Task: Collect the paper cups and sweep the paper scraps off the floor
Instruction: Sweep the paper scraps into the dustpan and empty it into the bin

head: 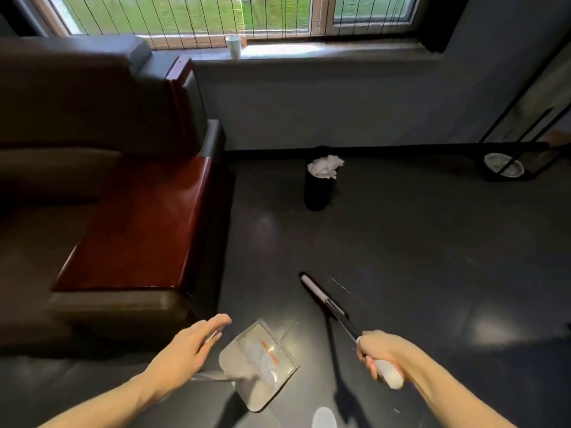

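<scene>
A white paper cup (234, 46) stands on the windowsill. My left hand (185, 350) is on the thin metal handle of a grey dustpan (247, 393), with its fingers stretched loosely forward. The pan hangs tilted just above the floor and holds white paper scraps (262, 356) with an orange streak. My right hand (380, 356) grips the white handle of a broom (323, 296), whose head rests on the dark floor ahead of me. A black bin (319, 193) near the wall is heaped with crumpled white paper (326, 166).
A dark leather sofa with a red wooden armrest (139, 223) fills the left side. A black metal stand with a round base (503, 165) is at the far right by the wall. A blurred white shape (324, 418) lies at the bottom edge.
</scene>
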